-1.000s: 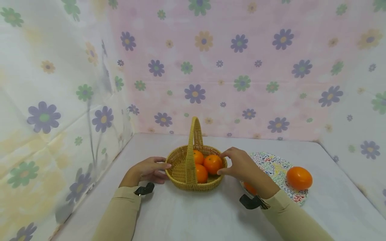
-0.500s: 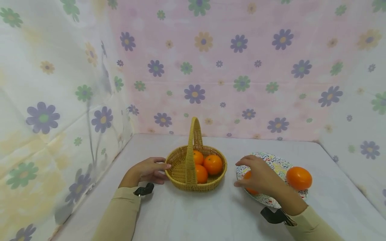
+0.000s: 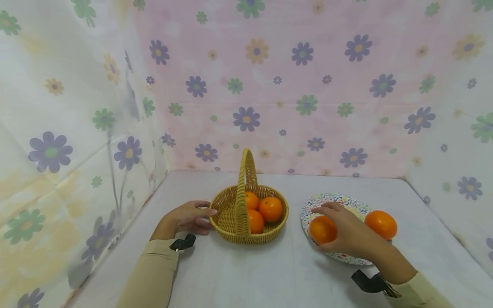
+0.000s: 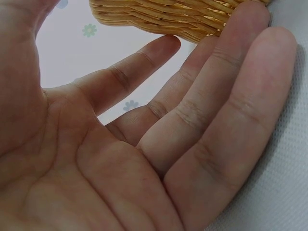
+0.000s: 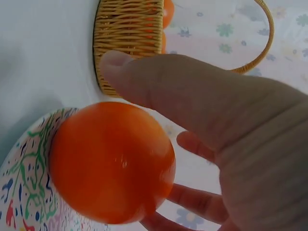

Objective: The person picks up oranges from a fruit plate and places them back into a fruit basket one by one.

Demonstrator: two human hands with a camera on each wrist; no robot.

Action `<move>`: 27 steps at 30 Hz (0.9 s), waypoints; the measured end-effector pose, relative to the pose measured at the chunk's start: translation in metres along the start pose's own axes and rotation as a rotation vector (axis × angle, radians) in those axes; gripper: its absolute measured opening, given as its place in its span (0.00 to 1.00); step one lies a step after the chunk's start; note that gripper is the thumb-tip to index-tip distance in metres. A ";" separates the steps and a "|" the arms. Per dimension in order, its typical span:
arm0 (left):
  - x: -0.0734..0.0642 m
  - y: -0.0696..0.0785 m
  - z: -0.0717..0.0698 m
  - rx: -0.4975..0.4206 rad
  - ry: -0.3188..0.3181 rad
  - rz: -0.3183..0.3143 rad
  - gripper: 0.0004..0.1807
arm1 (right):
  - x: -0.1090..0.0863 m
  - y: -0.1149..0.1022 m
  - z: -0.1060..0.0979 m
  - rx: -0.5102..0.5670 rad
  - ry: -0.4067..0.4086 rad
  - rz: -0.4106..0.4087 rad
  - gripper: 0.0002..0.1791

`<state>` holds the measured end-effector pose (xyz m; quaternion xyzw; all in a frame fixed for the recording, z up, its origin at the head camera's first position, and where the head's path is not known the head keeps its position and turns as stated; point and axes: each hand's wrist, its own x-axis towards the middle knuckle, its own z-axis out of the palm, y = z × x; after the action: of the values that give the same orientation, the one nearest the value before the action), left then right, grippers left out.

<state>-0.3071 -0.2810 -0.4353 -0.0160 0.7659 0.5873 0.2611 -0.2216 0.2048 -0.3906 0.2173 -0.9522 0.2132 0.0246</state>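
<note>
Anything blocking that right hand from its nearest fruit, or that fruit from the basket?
Nothing visible but the wicker basket's rim. The right hand curves around the orange fruit on the patterned plate; only tabletop separates plate from basket.

The basket (image 3: 250,239) is tan, fruits (image 5: 113,161) orange, plate (image 3: 316,204) white with multicoloured squiggles.

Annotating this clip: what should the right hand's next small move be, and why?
Probably close on the left orange on the plate: the right hand curves around it, but the thumb looks clear of it. Three oranges sit in the basket, left hand at its rim.
</note>
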 end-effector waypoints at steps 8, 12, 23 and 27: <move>0.000 -0.002 0.000 -0.005 0.006 0.003 0.44 | -0.007 0.012 0.001 0.023 -0.077 -0.035 0.55; 0.001 -0.002 0.000 -0.004 0.011 0.004 0.46 | -0.009 0.019 0.003 0.023 -0.083 -0.074 0.50; 0.002 -0.003 0.000 0.002 0.012 0.006 0.45 | -0.006 0.025 0.003 0.026 -0.114 -0.002 0.51; 0.002 -0.003 0.000 0.004 0.014 0.009 0.46 | -0.003 0.027 0.004 0.015 -0.086 0.008 0.51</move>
<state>-0.3080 -0.2818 -0.4390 -0.0160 0.7689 0.5869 0.2531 -0.2307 0.2264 -0.4053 0.2225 -0.9517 0.2108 -0.0189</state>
